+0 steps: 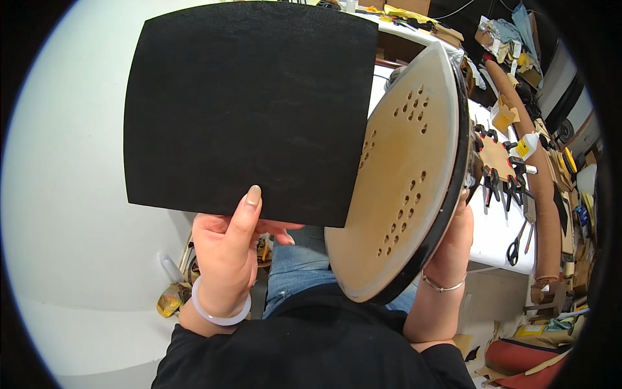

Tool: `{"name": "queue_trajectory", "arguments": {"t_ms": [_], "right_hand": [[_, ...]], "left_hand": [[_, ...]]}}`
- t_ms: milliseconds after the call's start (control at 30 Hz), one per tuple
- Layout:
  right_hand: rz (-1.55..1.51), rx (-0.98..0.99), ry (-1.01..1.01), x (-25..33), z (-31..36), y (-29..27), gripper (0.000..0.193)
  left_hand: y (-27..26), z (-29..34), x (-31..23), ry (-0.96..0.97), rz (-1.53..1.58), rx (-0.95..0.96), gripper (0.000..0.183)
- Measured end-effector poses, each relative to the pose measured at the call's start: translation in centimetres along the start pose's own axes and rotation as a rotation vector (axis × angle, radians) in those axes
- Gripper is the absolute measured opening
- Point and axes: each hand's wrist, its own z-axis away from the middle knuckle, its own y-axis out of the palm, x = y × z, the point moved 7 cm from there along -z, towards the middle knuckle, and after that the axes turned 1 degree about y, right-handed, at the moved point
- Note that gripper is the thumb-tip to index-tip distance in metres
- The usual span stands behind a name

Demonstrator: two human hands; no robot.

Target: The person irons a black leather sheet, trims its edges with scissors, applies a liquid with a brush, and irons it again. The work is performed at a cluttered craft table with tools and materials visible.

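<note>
A flat, black, nearly square sheet (253,110), perhaps leather, is held up before me. Its lower edge is pinched by my left hand (227,240), thumb on the front and fingers behind. To its right my right hand (453,236) grips a clothes iron (389,214), tilted so that the tan soleplate with its steam holes faces me. Most of that hand's fingers and the iron's handle are hidden behind the soleplate. The iron stands upright in the air, its tip upward, and its plate overlaps or nearly meets the sheet's right edge in the picture.
On the white table (486,240) at right lies a tan panel (495,157) ringed by several black clamps. Scissors (515,246) lie near the table's edge. A long brown roll (541,194) runs along the right side. A white wall (78,162) rises at left.
</note>
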Motion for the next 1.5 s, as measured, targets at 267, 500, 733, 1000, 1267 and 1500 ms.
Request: {"name": "queue_trajectory", "arguments": {"t_ms": [267,500,733,1000,1267,1500], "right_hand": [[0.002,0.042,0.089,-1.7,-0.7,0.3,0.048],[-0.479,0.086,0.146,-3.7,-2.4,0.3,0.065],[-0.668,0.084,0.175,-4.0,-1.8,0.4,0.063],[-0.733,0.032,0.247,-4.6,-1.6,0.5,0.064],[-0.797,-0.004,0.337,-5.2,-1.4,1.2,0.064],[-0.786,-0.015,0.325,-4.9,-1.1,1.7,0.065]], "left_hand": [[1.1,-0.6,0.7,-0.097,0.134,0.121,0.030],[-0.5,-0.3,-0.3,0.201,0.189,-0.144,0.027],[1.3,0.2,1.3,0.341,0.150,-0.010,0.025],[2.0,0.1,2.4,0.351,0.176,0.018,0.027],[2.6,0.3,2.7,0.331,0.182,0.032,0.027],[2.6,0.7,3.0,0.321,0.209,-0.018,0.026]]}}
